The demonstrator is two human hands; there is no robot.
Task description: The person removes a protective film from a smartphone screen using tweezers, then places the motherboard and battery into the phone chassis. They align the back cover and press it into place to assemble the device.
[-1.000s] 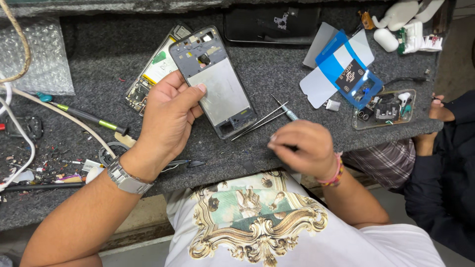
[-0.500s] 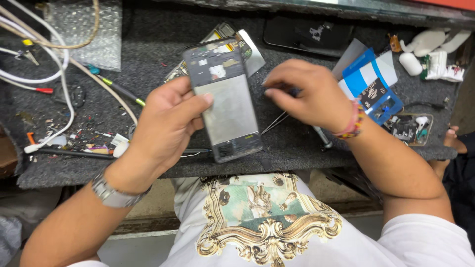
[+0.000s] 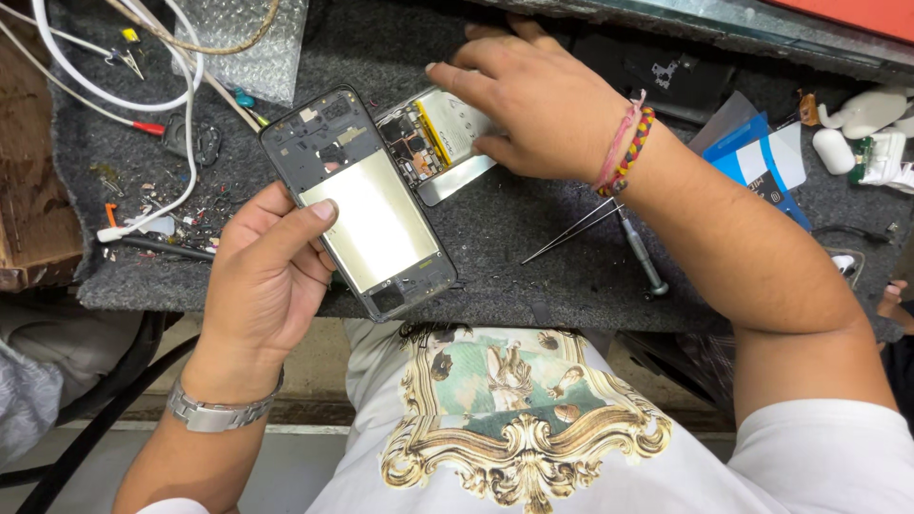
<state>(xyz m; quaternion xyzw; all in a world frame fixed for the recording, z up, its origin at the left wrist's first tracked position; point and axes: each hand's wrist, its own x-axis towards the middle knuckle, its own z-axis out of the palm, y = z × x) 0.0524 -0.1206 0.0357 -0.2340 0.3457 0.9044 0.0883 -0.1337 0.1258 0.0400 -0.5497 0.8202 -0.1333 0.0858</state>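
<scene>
— Where are we now?
— Our left hand point(image 3: 262, 276) grips the phone frame point(image 3: 360, 202). Just right of the frame, our right hand point(image 3: 528, 95) lies flat on the opened phone body point(image 3: 440, 145).
— So we probably fit both parts; aligning needs care.

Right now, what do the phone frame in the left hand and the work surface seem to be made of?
Phone frame: likely dark matte plastic around a dull, pale metal-looking plate. Work surface: probably grey felt or carpet-like fabric, fuzzy and non-reflective.
</scene>
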